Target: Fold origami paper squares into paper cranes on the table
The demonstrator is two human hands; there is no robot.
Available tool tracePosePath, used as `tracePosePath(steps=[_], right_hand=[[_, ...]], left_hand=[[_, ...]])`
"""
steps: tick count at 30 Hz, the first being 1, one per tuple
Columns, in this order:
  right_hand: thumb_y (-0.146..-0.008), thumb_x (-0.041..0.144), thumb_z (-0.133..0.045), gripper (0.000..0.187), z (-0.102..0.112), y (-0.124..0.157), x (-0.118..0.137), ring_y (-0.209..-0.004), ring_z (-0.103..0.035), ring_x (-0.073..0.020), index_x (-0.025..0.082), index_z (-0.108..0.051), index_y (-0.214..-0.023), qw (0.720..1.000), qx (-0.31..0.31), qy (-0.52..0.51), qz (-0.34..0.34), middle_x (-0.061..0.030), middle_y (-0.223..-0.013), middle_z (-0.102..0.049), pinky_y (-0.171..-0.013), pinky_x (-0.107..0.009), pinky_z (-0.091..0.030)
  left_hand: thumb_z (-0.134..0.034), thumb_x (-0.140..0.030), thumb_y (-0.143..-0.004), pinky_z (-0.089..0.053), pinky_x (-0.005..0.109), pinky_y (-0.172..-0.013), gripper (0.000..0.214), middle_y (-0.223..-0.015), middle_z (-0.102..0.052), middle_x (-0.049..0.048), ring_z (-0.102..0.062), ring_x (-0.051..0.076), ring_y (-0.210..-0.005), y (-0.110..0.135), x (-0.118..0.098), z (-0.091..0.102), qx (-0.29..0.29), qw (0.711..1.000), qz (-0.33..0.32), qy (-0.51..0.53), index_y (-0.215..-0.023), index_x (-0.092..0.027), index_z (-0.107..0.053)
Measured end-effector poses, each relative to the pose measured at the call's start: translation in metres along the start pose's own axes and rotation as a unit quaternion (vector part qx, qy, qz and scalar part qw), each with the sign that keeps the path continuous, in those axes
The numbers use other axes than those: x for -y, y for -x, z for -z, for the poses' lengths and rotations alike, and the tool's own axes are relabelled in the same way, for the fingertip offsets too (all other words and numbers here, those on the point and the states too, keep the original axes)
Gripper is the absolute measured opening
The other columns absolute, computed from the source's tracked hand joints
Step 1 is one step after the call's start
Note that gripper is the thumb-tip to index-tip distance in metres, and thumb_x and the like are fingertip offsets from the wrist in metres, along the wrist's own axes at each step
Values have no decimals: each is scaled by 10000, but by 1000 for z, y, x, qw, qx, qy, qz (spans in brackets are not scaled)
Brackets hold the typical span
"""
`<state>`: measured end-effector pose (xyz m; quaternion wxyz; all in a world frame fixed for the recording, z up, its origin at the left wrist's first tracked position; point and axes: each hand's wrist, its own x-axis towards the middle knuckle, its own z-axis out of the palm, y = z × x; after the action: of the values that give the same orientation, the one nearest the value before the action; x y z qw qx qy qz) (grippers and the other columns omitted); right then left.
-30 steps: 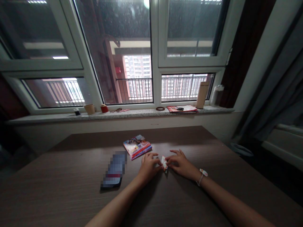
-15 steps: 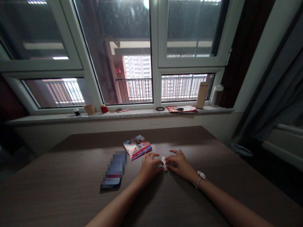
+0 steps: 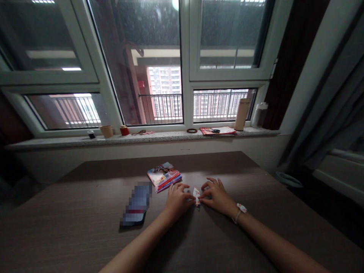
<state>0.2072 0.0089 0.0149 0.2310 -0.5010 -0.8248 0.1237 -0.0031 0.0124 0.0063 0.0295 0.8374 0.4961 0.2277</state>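
White paper with red and green print makes up the small folded piece [image 3: 196, 193] between the hands, at the table [image 3: 57, 212], right of the booklet stack [image 3: 164, 176] and nearer the person. The left hand [image 3: 179, 199] and the right hand [image 3: 215, 195] each pinch it from their own side, thumb and finger together on its edges around the middle. It should be feather-light, soft enough to crease and easily crushed, so that middle (narrow, it seems) suits a fingertip hold. Its long axis runs roughly away from the person, the pale end pointing past the booklet stack's right side, the darker tip pointing back. Left of the booklet stack lies a blurred, phone-like slab [image 3: 138, 204]; beyond it stretches the window sill [image 3: 170, 136].
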Motion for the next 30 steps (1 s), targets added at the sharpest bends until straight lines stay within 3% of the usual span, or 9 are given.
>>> tracePosePath(steps=[8, 15, 30], right_hand=[[-759, 441, -694, 137, -5, 1, -5, -1332, -299, -298, 350, -734, -853, 1000, -4, -20, -23, -20, -1124, -574, -1113, -591, -65], [-785, 377, -678, 117, -12, 5, -5, -1290, -338, -270, 335, -713, -888, 999, -38, -34, 11, -23, -1182, -555, -1111, -528, -169], [-811, 358, -643, 134, -2, 7, 4, -1326, -305, -287, 340, -729, -911, 996, -40, 57, 55, -39, -1146, -569, -1130, -566, -44]], left_hand=[[-726, -384, -745, -248, 569, -1051, 115, -1173, -627, 32, -467, 283, -1168, 2, 1, -3, 0, 1000, 22, 22, -853, -357, -756], [-734, -283, -741, -220, 580, -1077, 154, -1200, -602, 24, -468, 265, -1172, 4, 2, -7, -37, 999, -32, 22, -882, -342, -743], [-704, -298, -769, -194, 604, -1073, 154, -1217, -607, 31, -453, 285, -1188, 4, -6, -2, -14, 999, -36, -22, -905, -360, -741]])
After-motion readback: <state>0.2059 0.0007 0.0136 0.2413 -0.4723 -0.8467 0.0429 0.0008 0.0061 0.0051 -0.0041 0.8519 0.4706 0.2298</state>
